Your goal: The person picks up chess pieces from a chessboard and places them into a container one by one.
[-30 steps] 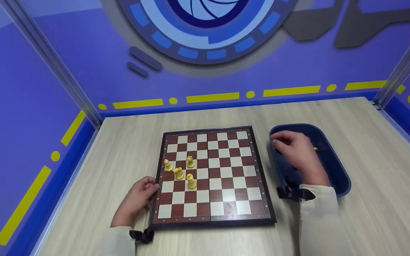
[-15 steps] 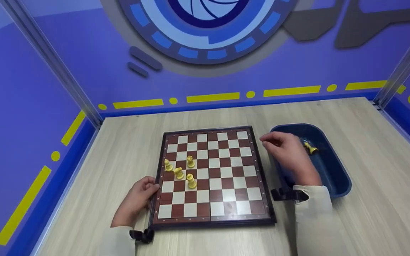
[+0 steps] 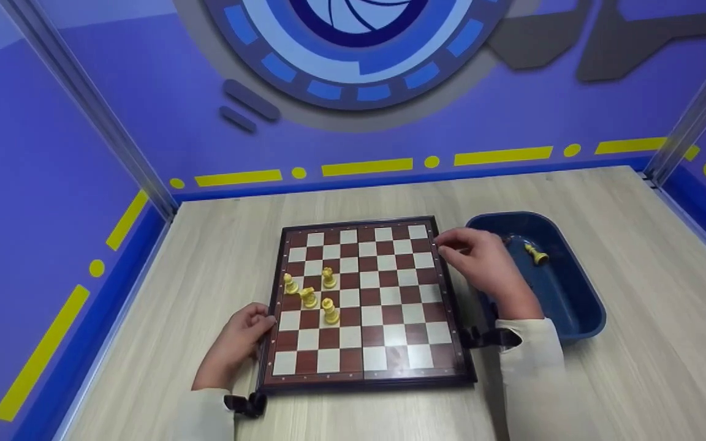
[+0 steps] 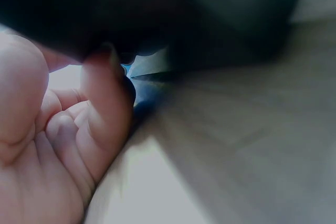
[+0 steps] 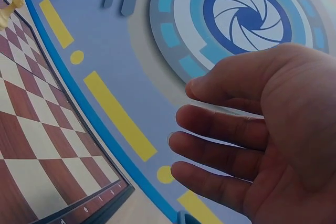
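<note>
My left hand [image 3: 239, 340] grips the left edge of the chessboard [image 3: 393, 334]; in the left wrist view its thumb and fingers [image 4: 105, 108] are bent at the dark, blurred board. Several pale yellow chess pieces stand on the board's left half: a knight [image 3: 308, 297], a tall crowned piece [image 3: 330, 312], another crowned piece [image 3: 328, 278] and a round-topped piece [image 3: 290, 284]. Between the board's right edge and the tray, my right hand [image 3: 488, 263] hovers. The right wrist view shows its fingers [image 5: 220, 156] loosely extended with nothing between them.
A dark blue tray [image 3: 573, 278] stands on the wooden table [image 3: 224, 245], right of the board. Inside lies a yellow chess piece [image 3: 537, 254] on its side. Printed purple-blue panels [image 3: 390, 141] wall the table at the back and both sides.
My right hand has moved left from over the tray towards the board's right edge, uncovering the yellow piece in the tray. The left hand and the standing pieces have stayed put.
</note>
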`<control>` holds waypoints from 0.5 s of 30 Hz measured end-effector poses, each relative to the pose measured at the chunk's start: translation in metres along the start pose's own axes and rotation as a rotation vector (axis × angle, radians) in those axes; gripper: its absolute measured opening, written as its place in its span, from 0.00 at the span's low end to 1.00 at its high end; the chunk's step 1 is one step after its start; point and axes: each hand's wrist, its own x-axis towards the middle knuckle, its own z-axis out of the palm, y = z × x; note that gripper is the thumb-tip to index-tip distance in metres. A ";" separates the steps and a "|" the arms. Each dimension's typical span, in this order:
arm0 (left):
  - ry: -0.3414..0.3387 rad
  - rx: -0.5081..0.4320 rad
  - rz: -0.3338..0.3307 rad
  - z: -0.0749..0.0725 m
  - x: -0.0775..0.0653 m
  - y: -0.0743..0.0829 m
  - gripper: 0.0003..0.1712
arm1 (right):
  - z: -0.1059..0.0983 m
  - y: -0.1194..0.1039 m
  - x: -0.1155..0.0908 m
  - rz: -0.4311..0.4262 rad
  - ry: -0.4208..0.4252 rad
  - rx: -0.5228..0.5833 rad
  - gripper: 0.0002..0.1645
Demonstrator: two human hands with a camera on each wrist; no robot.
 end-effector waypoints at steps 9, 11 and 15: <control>-0.020 -0.026 -0.042 -0.001 0.000 0.001 0.13 | 0.008 -0.004 0.001 -0.082 -0.022 0.007 0.11; -0.022 -0.024 -0.037 -0.001 0.000 0.001 0.13 | 0.010 -0.006 0.000 -0.085 -0.032 0.008 0.11; -0.023 -0.023 -0.027 -0.001 0.001 0.001 0.13 | 0.014 -0.009 0.000 -0.068 -0.059 0.014 0.12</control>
